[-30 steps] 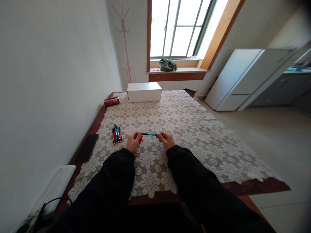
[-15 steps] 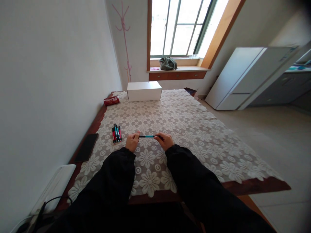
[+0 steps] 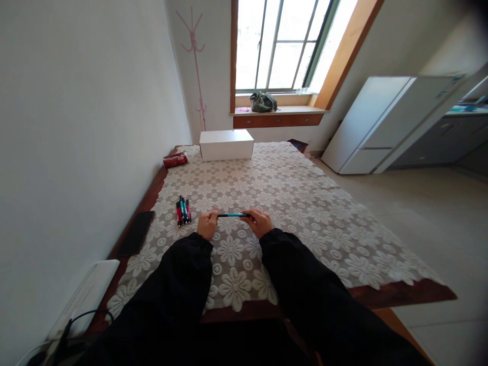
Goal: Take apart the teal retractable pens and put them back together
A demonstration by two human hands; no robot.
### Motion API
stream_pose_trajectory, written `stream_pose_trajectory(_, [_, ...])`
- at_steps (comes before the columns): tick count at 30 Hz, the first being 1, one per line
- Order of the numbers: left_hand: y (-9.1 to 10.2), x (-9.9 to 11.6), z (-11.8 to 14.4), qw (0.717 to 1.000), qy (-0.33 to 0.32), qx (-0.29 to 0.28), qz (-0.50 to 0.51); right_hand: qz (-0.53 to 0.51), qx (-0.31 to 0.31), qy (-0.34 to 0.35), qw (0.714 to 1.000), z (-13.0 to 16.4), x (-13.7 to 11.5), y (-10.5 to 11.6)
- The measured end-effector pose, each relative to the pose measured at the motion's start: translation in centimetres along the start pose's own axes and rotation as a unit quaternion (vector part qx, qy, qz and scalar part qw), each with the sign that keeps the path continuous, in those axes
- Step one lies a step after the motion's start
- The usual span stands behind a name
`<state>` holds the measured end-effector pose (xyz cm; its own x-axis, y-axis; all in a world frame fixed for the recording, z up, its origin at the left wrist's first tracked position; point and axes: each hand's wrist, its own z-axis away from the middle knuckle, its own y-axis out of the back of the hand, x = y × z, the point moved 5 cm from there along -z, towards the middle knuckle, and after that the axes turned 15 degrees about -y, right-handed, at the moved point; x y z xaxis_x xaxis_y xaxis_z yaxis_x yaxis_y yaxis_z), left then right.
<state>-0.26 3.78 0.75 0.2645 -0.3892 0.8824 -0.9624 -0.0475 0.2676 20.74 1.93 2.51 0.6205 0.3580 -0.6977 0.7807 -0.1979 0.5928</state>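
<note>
A slim black and teal pen (image 3: 232, 215) is held level between my two hands, over the flowered lace tablecloth (image 3: 229, 249). My left hand (image 3: 208, 223) pinches its black end, thumb on top. At the other end, the fingers of my right hand (image 3: 258, 221) are closed round the pen's right tip and partly hide it. Left of my left hand lies a small cluster of pens (image 3: 183, 210), red, teal and black, side by side on the cloth.
Along the left table edge lie a dark flat phone-like slab (image 3: 136, 233), a white power strip-like bar (image 3: 86, 295) with cables, and a red packet (image 3: 175, 159). A white box (image 3: 226, 145) stands at the far end. A white fridge (image 3: 368, 122) is beyond the table.
My right fingers have shifted slightly on the pen's right end, so more of the pen shows there. My left hand stays in place, and the pens on the cloth have not moved.
</note>
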Motion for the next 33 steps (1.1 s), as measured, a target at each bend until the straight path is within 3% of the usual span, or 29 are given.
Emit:
stream_pose_trajectory(5, [0.2,0.0,-0.1,1.000,-0.008,0.001,-0.024,-0.025,-0.030,-0.058,0.998,-0.1,0.6,-0.3])
stream_pose_trajectory(8, [0.3,0.2,-0.1,0.999,-0.016,0.008,-0.035,-0.116,-0.074,-0.133,0.981,-0.2,1.3,-1.0])
stream_pose_trajectory(11, [0.2,0.5,-0.1,0.999,-0.026,0.001,-0.041,-0.286,-0.133,-0.195,0.929,-0.3,1.7,-1.8])
stream_pose_trajectory(14, [-0.3,0.8,-0.1,0.997,-0.047,-0.040,-0.045,-0.460,-0.176,-0.214,0.843,-0.3,1.3,-2.1])
stream_pose_trajectory(17, [-0.7,0.8,0.0,0.994,-0.062,-0.074,-0.049,-0.558,-0.199,-0.227,0.773,-0.2,0.8,-1.9])
stream_pose_trajectory(21, [-1.0,0.5,0.2,0.994,-0.057,-0.088,-0.034,-0.593,-0.217,-0.254,0.733,0.0,0.3,-1.6])
stream_pose_trajectory(25, [-1.1,0.6,0.2,0.994,-0.052,-0.092,-0.026,-0.581,-0.203,-0.271,0.740,0.0,0.3,-1.3])
stream_pose_trajectory(30, [-1.1,1.0,0.3,0.994,-0.044,-0.099,-0.021,-0.497,-0.165,-0.276,0.806,-0.2,0.6,-1.1])
stream_pose_trajectory(33, [-1.1,1.2,0.3,0.994,-0.041,-0.096,-0.015,-0.471,-0.150,-0.267,0.827,-0.4,0.8,-1.0])
